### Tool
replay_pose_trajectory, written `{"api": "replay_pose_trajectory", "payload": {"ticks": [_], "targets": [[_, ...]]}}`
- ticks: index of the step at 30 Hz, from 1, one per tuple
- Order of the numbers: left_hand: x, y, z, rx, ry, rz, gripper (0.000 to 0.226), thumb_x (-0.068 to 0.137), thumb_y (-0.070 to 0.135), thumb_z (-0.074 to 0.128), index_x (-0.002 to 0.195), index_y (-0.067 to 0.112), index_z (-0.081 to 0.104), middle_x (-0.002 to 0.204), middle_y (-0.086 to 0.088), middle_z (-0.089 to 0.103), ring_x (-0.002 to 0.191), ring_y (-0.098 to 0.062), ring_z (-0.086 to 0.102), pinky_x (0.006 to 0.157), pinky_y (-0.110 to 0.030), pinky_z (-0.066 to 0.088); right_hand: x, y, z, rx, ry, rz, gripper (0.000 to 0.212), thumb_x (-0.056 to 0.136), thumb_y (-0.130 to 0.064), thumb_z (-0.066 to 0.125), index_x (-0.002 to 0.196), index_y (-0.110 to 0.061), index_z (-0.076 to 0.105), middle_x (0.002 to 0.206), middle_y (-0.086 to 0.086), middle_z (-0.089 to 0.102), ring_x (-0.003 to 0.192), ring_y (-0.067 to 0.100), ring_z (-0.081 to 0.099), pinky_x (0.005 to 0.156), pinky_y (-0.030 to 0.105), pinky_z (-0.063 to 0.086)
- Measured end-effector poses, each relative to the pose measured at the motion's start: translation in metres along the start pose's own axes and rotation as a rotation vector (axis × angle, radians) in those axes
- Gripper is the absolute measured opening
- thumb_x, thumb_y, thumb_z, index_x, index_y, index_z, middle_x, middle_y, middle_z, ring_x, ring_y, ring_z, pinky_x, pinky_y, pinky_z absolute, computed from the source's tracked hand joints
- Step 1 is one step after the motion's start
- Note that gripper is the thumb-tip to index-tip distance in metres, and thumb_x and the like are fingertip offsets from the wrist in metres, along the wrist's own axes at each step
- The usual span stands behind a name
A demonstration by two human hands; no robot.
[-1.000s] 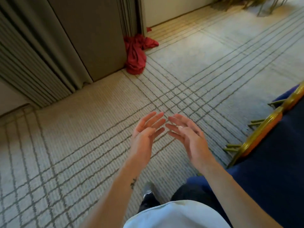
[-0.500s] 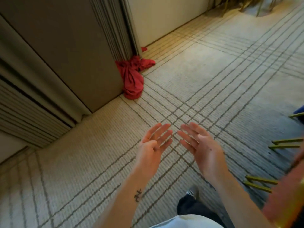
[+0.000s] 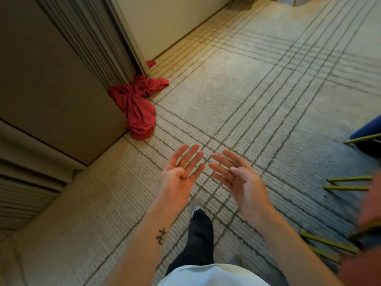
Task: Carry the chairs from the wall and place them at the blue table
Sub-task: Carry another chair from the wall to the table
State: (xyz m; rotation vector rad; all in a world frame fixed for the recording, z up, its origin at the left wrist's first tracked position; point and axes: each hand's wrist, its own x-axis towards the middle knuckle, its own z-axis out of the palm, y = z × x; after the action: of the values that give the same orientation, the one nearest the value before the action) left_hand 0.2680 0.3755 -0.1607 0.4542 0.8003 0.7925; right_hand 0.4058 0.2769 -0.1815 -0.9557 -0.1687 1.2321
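My left hand and my right hand are held out in front of me over the carpet, palms turned inward, fingers spread, nothing in either. At the right edge are gold chair legs and a blurred orange chair back, close to my right arm but not touched. A blue cloth edge, seemingly of the blue table, shows at the right. More chair legs stand by the far wall at the top.
A red cloth lies crumpled on the floor at the corner of a brown folding wall panel on the left. Striped beige carpet stretches ahead. My dark trouser leg and shoe step forward below my hands.
The view has swung left and forward: the blue table and chair slid out to the right edge, and the red cloth and wall panel came nearer. My hands stay open and empty.
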Motion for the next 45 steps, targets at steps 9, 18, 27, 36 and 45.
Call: {"api": "replay_pose_trajectory", "payload": {"ticks": [9, 18, 27, 36, 45], "targets": [[0.177, 0.056, 0.060, -0.018, -0.120, -0.093, 0.076, 0.081, -0.027, 0.018, 0.140, 0.006, 0.051, 0.133, -0.017, 0.067, 0.123, -0.033, 0.065, 0.108, -0.052, 0.046, 0.168, -0.075, 0.048, 0.020, 0.059, -0.072, 0.045, 0.101, 0.007, 0.028, 0.136, -0.003, 0.055, 0.130, 0.018, 0.068, 0.121, 0.035, 0.065, 0.103, 0.047, 0.048], [0.315, 0.114, 0.130, 0.023, -0.251, -0.123, 0.071, 0.085, -0.025, 0.019, 0.140, 0.006, 0.051, 0.135, -0.017, 0.066, 0.126, -0.034, 0.063, 0.105, -0.048, 0.047, 0.298, -0.147, 0.079, 0.082, 0.087, -0.154, 0.049, 0.099, 0.011, 0.027, 0.137, -0.003, 0.054, 0.132, 0.019, 0.066, 0.122, 0.035, 0.064, 0.102, 0.046, 0.051], [0.458, 0.094, 0.236, 0.082, -0.270, -0.181, 0.071, 0.083, -0.026, 0.020, 0.135, 0.008, 0.055, 0.137, -0.016, 0.065, 0.127, -0.033, 0.062, 0.105, -0.049, 0.047, 0.439, -0.238, 0.026, 0.124, 0.096, -0.140, 0.061, 0.093, 0.022, 0.022, 0.139, -0.005, 0.052, 0.132, 0.018, 0.066, 0.123, 0.035, 0.064, 0.103, 0.047, 0.052], [0.595, 0.092, 0.368, 0.051, -0.263, -0.143, 0.071, 0.083, -0.025, 0.021, 0.137, 0.007, 0.054, 0.137, -0.017, 0.064, 0.126, -0.035, 0.063, 0.108, -0.051, 0.045, 0.579, -0.362, -0.013, 0.121, 0.092, -0.149, 0.067, 0.089, 0.026, 0.017, 0.138, -0.005, 0.052, 0.130, 0.018, 0.068, 0.121, 0.032, 0.065, 0.099, 0.043, 0.055], [0.736, 0.102, 0.424, 0.009, -0.258, -0.184, 0.072, 0.082, -0.025, 0.023, 0.139, 0.006, 0.052, 0.140, -0.018, 0.062, 0.129, -0.038, 0.060, 0.109, -0.052, 0.043, 0.715, -0.430, -0.032, 0.086, 0.133, -0.103, 0.066, 0.090, 0.025, 0.019, 0.139, -0.007, 0.052, 0.131, 0.016, 0.067, 0.122, 0.032, 0.065, 0.104, 0.045, 0.052]]}}
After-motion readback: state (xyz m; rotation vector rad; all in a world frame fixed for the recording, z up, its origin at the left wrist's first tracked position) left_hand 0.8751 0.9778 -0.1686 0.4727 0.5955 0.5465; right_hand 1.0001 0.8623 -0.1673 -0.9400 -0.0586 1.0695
